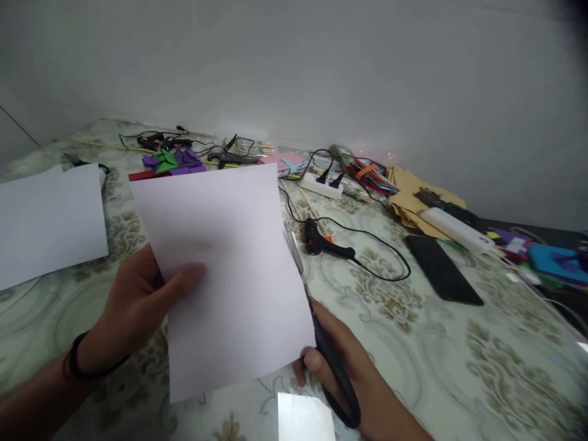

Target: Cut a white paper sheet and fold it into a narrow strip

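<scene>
Floral-patterned cloth (390,306) spreads before us, up to a grey wall (294,73). Left of the black glue gun (315,239), our left hand (142,294) pinches the white sheet (229,275), thumb on top; nearer us than the glue gun, our right hand (349,349) grips scissors (324,343), blades along the sheet's right edge. Right of the glue gun lies a phone (443,269); beyond the glue gun, a power strip (316,186).

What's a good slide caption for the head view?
Left hand holds a white sheet; right hand holds black-handled scissors at its right edge.
</scene>
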{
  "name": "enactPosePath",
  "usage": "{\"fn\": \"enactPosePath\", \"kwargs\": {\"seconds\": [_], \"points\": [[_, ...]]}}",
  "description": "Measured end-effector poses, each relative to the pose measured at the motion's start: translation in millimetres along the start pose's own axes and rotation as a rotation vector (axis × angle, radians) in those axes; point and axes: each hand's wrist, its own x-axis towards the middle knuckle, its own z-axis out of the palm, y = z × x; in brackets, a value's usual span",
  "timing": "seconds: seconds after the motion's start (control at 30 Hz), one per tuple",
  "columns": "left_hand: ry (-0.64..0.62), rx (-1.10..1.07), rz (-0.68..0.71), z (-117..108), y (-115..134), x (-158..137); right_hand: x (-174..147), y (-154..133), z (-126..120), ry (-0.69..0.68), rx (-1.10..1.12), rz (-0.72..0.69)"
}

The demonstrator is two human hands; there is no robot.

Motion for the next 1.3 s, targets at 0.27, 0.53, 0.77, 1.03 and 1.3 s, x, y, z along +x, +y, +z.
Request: {"fn": "enactPosePath", "kwargs": {"seconds": [0.27, 0.53, 0.77, 1.03, 1.3], "points": [[-0.015, -0.013, -0.029, 0.5, -1.2, -0.7, 1.7, 0.8, -0.1, 0.005, 0.000, -0.021], [-0.029, -0.008, 0.001, 0.0, -3.0, 0.6, 0.8, 0.3, 0.4, -0.005, 0.038, -0.005], [-0.042, -0.020, -0.005, -0.3, -3.8, -0.2, -0.4, -0.3, 1.2, 0.014, 0.013, -0.029], [-0.022, -0.039, -0.031, -0.2, -2.9, -0.9, 1.6, 0.7, 1.2, 0.020, -0.037, -0.028], [-0.037, -0.005, -0.004, 0.8, -2.0, 0.1, 0.3, 1.2, 0.9, 0.010, -0.013, -0.027]]}}
